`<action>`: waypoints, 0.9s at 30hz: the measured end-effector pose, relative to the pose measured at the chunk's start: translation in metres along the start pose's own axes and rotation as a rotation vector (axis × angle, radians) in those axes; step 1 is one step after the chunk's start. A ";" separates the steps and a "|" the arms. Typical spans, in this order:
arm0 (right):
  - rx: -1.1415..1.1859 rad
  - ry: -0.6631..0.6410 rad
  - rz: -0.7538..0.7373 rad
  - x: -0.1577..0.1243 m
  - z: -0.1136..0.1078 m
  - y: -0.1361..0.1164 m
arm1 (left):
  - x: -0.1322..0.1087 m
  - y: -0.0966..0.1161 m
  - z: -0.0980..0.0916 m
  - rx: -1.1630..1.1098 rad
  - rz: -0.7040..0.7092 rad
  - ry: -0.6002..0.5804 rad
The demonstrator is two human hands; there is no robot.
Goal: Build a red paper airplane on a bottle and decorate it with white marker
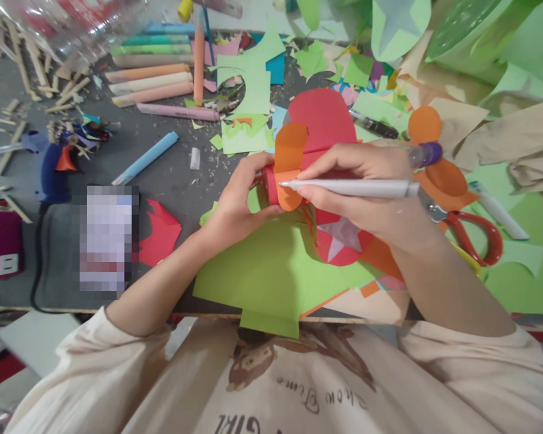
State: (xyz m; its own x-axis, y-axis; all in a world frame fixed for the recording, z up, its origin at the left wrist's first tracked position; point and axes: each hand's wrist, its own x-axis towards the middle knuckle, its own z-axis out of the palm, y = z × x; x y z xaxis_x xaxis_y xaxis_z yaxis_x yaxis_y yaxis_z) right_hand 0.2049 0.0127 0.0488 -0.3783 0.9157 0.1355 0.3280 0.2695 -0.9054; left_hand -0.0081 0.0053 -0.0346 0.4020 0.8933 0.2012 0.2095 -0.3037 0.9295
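Observation:
My right hand [371, 175] grips a light grey marker [362, 188] between thumb and fingers, its tip at an orange paper strip [291, 147] with rounded ends. That strip lies across the end of a red paper model [323, 114], which has wing-like flaps and looks like a plane. On its near flap is a silvery star [339, 236]. My left hand [235, 202] is closed around the model's left end, thumb on the near side and fingers on the far side. Part of the model is hidden under my right hand. Green paper [253, 259] lies beneath.
Red-handled scissors [477, 238] and orange paper pieces [424, 123] lie to the right. Several markers [154, 78] and paper scraps [317, 57] cover the back. On the left are a blue glue gun [49, 166], a phone [106, 238], a blue marker [147, 158] and a red scrap [160, 235].

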 end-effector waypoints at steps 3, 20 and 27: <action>-0.021 -0.025 0.014 0.000 -0.002 0.000 | 0.000 0.001 0.000 0.008 0.008 0.005; -0.045 0.063 -0.051 -0.001 -0.007 0.005 | 0.000 0.003 0.001 0.066 0.010 0.012; -0.054 0.070 -0.112 0.001 -0.009 0.010 | -0.001 0.003 0.000 0.101 0.008 0.005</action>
State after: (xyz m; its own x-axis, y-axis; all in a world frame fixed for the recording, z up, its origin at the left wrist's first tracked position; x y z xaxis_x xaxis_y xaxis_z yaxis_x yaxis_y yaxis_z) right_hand 0.2150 0.0191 0.0438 -0.3545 0.8970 0.2641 0.3339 0.3853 -0.8603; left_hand -0.0079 0.0041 -0.0323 0.4000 0.8920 0.2104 0.2954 -0.3428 0.8918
